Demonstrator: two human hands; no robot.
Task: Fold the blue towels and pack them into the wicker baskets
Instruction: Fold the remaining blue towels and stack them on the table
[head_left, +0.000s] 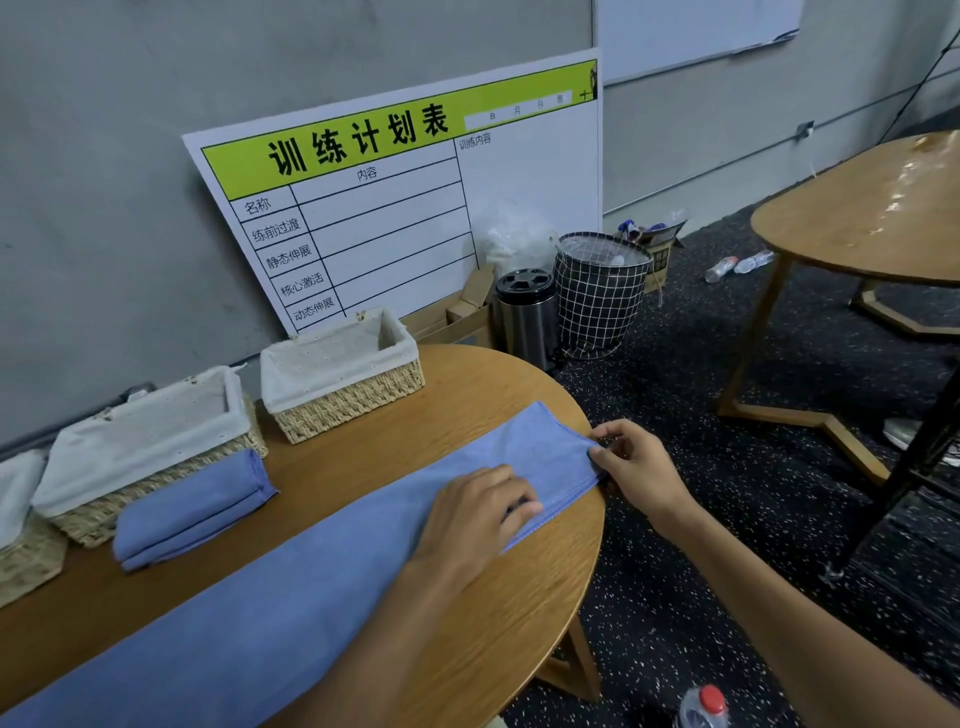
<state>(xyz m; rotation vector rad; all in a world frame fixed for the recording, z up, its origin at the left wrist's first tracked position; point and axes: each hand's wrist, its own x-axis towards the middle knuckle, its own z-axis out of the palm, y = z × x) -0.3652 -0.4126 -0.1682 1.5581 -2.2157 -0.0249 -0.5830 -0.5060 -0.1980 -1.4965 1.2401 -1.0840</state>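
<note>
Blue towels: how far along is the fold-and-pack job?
Done: one folded towel lies on the table beside a basket, not in it. In hand: the long towel lies as a strip; the left hand presses it, the right hand pinches its end. Left: finish folding, pack both; the two nearer baskets look empty.

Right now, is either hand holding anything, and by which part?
The right hand pinches the long blue towel at its far end corner, by the table edge. The left hand lies on the towel's near edge; whether it pinches it cannot be told.
</note>
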